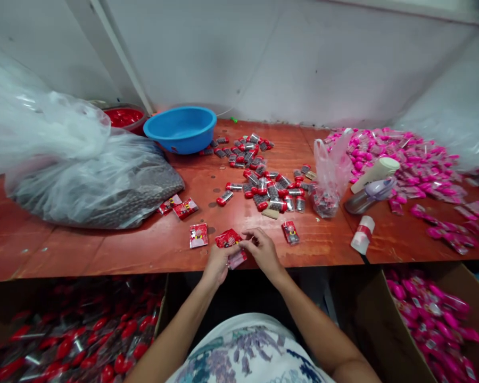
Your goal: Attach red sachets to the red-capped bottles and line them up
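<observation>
My left hand and my right hand meet at the near edge of the red-brown table. Both are closed on a small red printed packet with a clear wrapper under it. Three more red packets lie close by: one just left, one just right, and a pair farther left. Beyond my hands lies a scatter of small red-capped tubes.
A large clear bag of dark granules fills the left. A blue basin and a red bowl stand at the back. Pink packets cover the right, near a small plastic bag, a tape roll and a hand tool. Boxes of goods sit below.
</observation>
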Demonstrator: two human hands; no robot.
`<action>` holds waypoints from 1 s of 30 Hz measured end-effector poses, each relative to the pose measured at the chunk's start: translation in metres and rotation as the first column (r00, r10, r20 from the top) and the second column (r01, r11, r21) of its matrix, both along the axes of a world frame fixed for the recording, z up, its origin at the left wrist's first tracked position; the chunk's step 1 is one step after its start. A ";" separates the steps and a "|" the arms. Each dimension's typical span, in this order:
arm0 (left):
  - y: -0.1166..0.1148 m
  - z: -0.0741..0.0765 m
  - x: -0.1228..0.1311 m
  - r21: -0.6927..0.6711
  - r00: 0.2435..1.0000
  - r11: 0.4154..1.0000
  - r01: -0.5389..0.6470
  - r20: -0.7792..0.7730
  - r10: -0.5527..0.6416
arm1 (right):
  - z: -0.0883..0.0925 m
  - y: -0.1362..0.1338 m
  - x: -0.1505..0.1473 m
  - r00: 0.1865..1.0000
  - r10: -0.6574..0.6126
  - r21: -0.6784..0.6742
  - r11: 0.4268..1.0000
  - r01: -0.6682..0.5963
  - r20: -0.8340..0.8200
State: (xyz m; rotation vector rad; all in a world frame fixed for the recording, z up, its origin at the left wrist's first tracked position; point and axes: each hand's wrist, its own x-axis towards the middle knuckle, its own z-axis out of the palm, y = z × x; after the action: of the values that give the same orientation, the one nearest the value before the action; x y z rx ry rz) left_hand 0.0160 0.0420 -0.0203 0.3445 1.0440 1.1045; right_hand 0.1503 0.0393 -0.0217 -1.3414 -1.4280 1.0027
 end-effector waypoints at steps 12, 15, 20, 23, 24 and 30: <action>0.016 0.003 -0.040 -0.032 0.990 0.992 -0.120 0.068 0.122 | 0.005 0.048 -0.022 0.932 0.360 -0.065 0.930 -0.362 -0.038; 0.019 0.006 -0.044 0.020 0.982 0.981 -0.191 0.003 0.191 | 0.007 0.059 -0.026 0.894 0.445 -0.023 0.895 -0.445 0.057; 0.020 0.002 -0.053 -0.026 0.961 0.961 -0.276 -0.021 0.276 | -0.001 0.105 -0.028 0.811 0.490 -0.021 0.860 -0.511 0.321; 0.022 0.000 -0.057 -0.049 0.954 0.953 -0.300 0.009 0.301 | -0.011 0.141 -0.030 0.750 0.272 0.097 0.908 -0.408 0.603; 0.022 0.000 -0.058 -0.045 0.951 0.951 -0.306 0.026 0.308 | -0.014 0.150 -0.031 0.708 0.233 0.116 0.906 -0.406 0.667; 0.023 0.007 -0.056 -0.087 0.942 0.941 -0.328 0.047 0.332 | -0.023 0.136 -0.029 0.663 0.235 0.098 0.901 -0.423 0.711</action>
State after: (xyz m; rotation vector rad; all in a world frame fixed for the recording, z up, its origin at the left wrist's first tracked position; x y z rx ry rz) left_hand -0.0395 0.0654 -0.0135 0.0711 1.1122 1.3610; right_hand 0.1213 0.1758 -0.0444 -1.3373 -2.3577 0.4918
